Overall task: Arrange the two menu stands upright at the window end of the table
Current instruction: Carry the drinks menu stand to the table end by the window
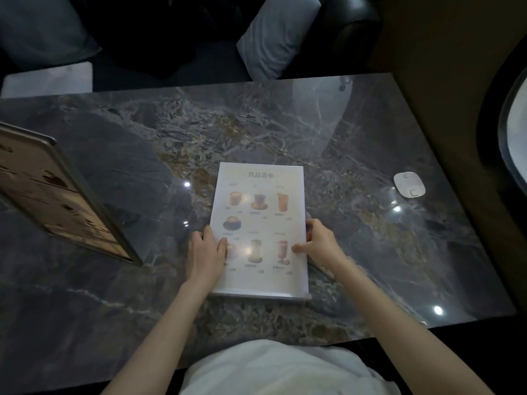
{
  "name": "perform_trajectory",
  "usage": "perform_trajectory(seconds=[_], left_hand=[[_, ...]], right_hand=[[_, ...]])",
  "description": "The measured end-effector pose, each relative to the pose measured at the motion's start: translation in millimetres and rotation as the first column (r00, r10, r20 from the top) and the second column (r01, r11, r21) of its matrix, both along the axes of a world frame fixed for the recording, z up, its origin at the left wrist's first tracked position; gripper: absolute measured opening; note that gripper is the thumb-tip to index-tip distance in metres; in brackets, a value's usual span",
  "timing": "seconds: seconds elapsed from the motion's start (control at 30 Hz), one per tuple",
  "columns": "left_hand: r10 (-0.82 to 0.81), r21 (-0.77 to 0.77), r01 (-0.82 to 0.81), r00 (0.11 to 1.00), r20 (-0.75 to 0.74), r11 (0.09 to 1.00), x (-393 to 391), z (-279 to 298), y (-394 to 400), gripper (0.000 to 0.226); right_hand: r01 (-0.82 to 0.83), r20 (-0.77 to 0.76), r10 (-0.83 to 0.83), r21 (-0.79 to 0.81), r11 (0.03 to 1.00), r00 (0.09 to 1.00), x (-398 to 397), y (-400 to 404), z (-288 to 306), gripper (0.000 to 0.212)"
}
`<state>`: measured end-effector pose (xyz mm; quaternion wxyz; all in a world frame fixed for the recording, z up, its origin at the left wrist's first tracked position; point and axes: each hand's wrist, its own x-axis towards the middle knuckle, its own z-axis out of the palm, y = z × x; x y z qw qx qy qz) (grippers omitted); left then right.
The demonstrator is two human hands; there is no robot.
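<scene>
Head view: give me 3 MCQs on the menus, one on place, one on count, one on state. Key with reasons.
1. Where is the brown menu relative to the white menu?
A. to its left
B. to its right
C. on top of it

2. How many drinks are pictured in the top row of the white menu?
A. one
B. three
C. five

3. How is the white menu positioned now?
A. standing upright at the window
B. lying flat on the table
C. lifted clear of the table

Key:
1 A, the brown menu is at the table's left edge, apart from the white one.
2 B, three cups sit side by side under the title.
3 B, it lies face up, with the left hand and right hand gripping its two side edges.
</scene>
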<state>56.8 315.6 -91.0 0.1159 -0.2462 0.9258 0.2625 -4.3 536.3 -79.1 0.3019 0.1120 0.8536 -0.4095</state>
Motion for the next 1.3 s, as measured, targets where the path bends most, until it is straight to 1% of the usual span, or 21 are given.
perform_trajectory(seconds=[0.07, 0.17, 0.23, 0.3, 0.4, 0.47, 0.53, 0.63, 0.73, 0.83, 0.93, 1.03, 1.17, 1.3], left_hand=[[0.043, 0.075, -0.045, 0.999, 0.026, 0.996, -5.2, 2.5, 0.2, 0.036], [0.09, 0.116, -0.101, 0.991, 0.096, 0.988, -15.7, 6.3, -4.1, 0.041], [0.108, 0.141, -0.126, 0.986, 0.125, 0.982, -20.5, 8.5, -7.6, 0.044], [0.131, 0.157, -0.15, 0.984, 0.123, 0.976, -22.8, 12.3, -9.0, 0.046], [0.174, 0.188, -0.186, 0.982, 0.078, 0.964, -26.3, 20.3, -10.1, 0.05], [0.214, 0.207, -0.215, 0.976, 0.028, 0.954, -30.1, 29.3, -10.9, 0.051], [0.248, 0.234, -0.235, 0.968, -0.028, 0.944, -34.8, 38.4, -12.4, 0.051], [0.301, 0.314, -0.256, 0.948, -0.104, 0.914, -41.2, 51.9, -13.9, 0.049], [0.319, 0.342, -0.234, 0.923, -0.217, 0.91, -46.8, 66.8, -12.2, 0.046], [0.297, 0.317, -0.19, 0.896, -0.332, 0.929, -50.1, 74.4, -12.3, 0.041], [0.289, 0.321, -0.165, 0.875, -0.388, 0.932, -50.5, 72.5, -14.5, 0.038], [0.278, 0.303, -0.155, 0.862, -0.424, 0.94, -49.6, 65.7, -20.0, 0.037], [0.254, 0.301, -0.121, 0.853, -0.456, 0.946, -47.2, 58.8, -25.0, 0.036], [0.227, 0.263, -0.112, 0.856, -0.465, 0.958, -47.5, 53.8, -24.8, 0.037]], right_hand=[[0.009, 0.008, -0.009, -0.033, 0.999, 1.0, -2.8, 0.3, 0.4, 0.048], [-0.018, 0.016, 0.019, -0.028, 0.999, 1.0, -8.3, 1.9, 0.9, 0.04], [-0.037, 0.006, 0.037, -0.001, 0.999, 0.999, -11.8, 3.5, 2.1, 0.041], [-0.042, -0.005, 0.042, 0.004, 0.999, 0.999, -15.4, 4.9, 5.3, 0.044], [-0.065, -0.046, 0.064, -0.017, 0.998, 0.997, -22.0, 4.0, 17.4, 0.044], [-0.082, -0.104, 0.079, -0.029, 0.996, 0.991, -28.7, 1.7, 27.2, 0.041], [-0.085, -0.171, 0.079, -0.03, 0.996, 0.982, -35.5, -1.0, 37.7, 0.035], [-0.087, -0.276, 0.072, -0.045, 0.995, 0.958, -42.8, -5.4, 53.5, 0.022], [-0.082, -0.396, 0.05, -0.065, 0.995, 0.917, -45.7, -9.3, 64.3, 0.019], [-0.084, -0.518, 0.032, -0.077, 0.993, 0.855, -42.7, -11.0, 68.3, 0.018], [-0.127, -0.589, 0.051, -0.088, 0.988, 0.806, -33.9, -11.6, 66.1, 0.018], [-0.172, -0.631, 0.079, -0.087, 0.981, 0.772, -24.6, -14.1, 60.3, 0.02], [-0.181, -0.642, 0.058, -0.127, 0.975, 0.765, -17.0, -17.5, 55.7, 0.023], [-0.179, -0.653, 0.069, -0.104, 0.978, 0.754, -18.6, -17.6, 54.4, 0.021]])
